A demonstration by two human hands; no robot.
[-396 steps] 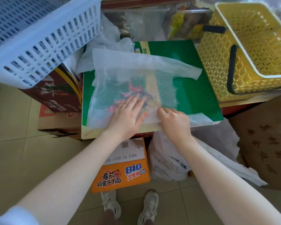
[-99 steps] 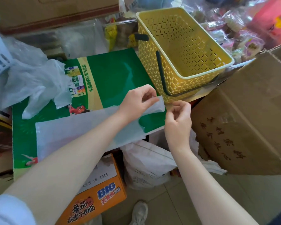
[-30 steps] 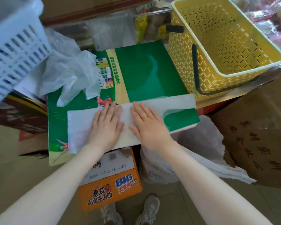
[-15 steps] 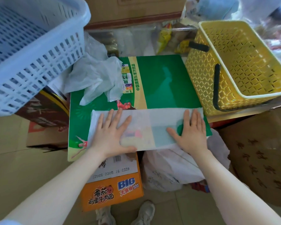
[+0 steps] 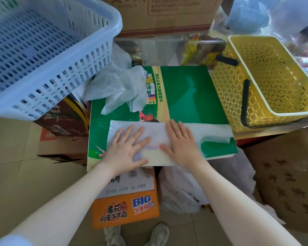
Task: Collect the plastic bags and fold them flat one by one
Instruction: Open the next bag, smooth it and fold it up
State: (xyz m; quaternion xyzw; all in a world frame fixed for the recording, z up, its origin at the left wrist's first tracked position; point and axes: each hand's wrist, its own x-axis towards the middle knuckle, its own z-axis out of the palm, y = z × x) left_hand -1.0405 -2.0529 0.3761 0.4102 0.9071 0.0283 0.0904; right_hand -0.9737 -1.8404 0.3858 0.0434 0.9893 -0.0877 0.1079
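Step in hand: flattening the folded plastic bag (image 5: 160, 139) into a long strip before the next fold, as I judge it.
Bag position: it lies along the near edge of the green carton (image 5: 188, 96), its handle end reaching right toward the yellow basket (image 5: 238, 103).
How to do it well: keep both palms flat and sweep outward from the middle toward the 2 ends, so trapped air escapes through the handle end and does not bunch under the film.
Pressure: light and even should do; thin film probably creeps on the glossy carton top, so 1 hand ought to anchor while the other strokes.
Edge care: line up the long edges before creasing, or the next fold comes out skewed.
Left hand (image 5: 125, 148): spread wide, fingers straight and fanned, palm pressing the left part of the strip; it grips nothing.
Right hand (image 5: 182, 144): also flat and open, fingers together, pressing the middle of the strip just beside the left hand.
Still to fold: a crumpled bag (image 5: 119, 87) sits at the far left corner of the carton.
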